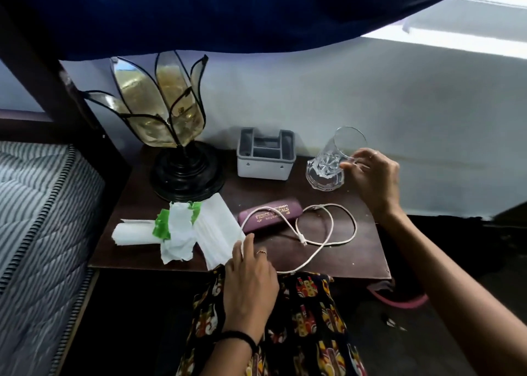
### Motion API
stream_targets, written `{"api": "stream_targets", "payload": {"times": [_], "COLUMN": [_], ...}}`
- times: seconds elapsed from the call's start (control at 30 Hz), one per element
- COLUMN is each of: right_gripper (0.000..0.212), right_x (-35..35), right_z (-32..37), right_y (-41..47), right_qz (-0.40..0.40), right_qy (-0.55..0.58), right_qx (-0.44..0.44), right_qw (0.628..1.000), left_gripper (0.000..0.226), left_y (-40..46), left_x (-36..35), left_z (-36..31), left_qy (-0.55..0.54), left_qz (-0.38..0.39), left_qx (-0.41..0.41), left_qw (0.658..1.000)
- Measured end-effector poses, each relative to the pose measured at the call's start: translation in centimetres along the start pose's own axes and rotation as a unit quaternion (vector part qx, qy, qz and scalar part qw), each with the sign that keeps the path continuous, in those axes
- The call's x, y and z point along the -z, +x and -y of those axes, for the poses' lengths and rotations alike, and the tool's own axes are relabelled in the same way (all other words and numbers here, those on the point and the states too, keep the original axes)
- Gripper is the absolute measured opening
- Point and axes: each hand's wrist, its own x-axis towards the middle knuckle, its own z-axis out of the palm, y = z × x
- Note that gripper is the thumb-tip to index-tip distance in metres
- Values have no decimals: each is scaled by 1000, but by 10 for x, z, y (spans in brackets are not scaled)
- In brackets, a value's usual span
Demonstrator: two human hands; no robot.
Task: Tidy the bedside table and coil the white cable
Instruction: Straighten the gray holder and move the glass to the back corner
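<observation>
My right hand (373, 176) is at the far right corner of the bedside table (356, 264), fingers curled around the side of a clear glass (332, 161). The glass is tilted, mouth leaning up toward the wall, its thick cut base low over the wood; whether the base touches the top I cannot tell.

My left hand (249, 275) lies at the near edge, palm down, fingers loosely spread and holding nothing. The fingertips rest on the corner of a stack of white paper napkins (214, 233), and the index tip sits just beside one end of the white cable (328, 233).

The cable is loose, not coiled. From my left fingers it runs up over a maroon glasses case (268, 214), swings right in a wide loop across the middle of the table, crosses itself near a small knot, then trails down over the near edge beside my left hand. The loop lies between my two hands, below and left of the glass, well apart from the right hand.

Left of the napkins: a crumpled tissue with green edging (176, 230) over a rolled white paper (131, 233). At the back stand a petal-shaped glass lamp (159, 104) on a black base and a small grey organiser box (265, 154). A striped mattress (37, 204) lies to the left.
</observation>
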Motion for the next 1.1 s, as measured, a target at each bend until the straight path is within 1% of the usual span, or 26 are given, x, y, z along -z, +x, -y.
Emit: {"api": "stream_targets", "payload": {"times": [0.2, 0.4, 0.7, 0.73, 0.77, 0.87, 0.9, 0.93, 1.0, 1.1], "right_gripper": [19, 17, 25, 30, 40, 94, 107, 117, 126, 128], "right_x": [-18, -28, -37, -38, -39, -44, -48, -52, -63, -79], "right_z": [-22, -39, -40, -40, -40, -42, -43, -45, -49, -51], "right_y": [15, 16, 16, 14, 12, 1, -4, -8, -15, -19], "right_qz": [36, 37, 58, 64, 70, 85, 90, 96, 102, 81], "right_qy": [-30, -64, -81, -78, -69, -26, -8, 5, 22, 29], "right_qx": [-21, -43, -60, -69, -80, -143, -172, -199, -242, -264], "right_qw": [999, 996, 993, 993, 992, 986, 981, 975, 965, 961], "left_gripper": [41, 42, 42, 42, 42, 43, 43, 43, 43, 43], "left_y": [2, 2, 2, 2, 2, 2, 2, 2, 2, 2], "left_x": [0, 1, 2, 2, 2, 1, 1, 1, 1, 0], "left_z": [-3, -7, -9, -9, -8, -8, -8, -7, -6, -1], "left_qy": [3, 4, 6, 6, 6, 7, 8, 9, 10, 5], "left_qz": [13, 28, 43, 43, 43, 44, 44, 44, 45, 41], "left_qx": [-1, -8, -9, -9, -9, -11, -11, -12, -12, -10], "left_qw": [1000, 1000, 999, 999, 999, 999, 999, 999, 999, 999]}}
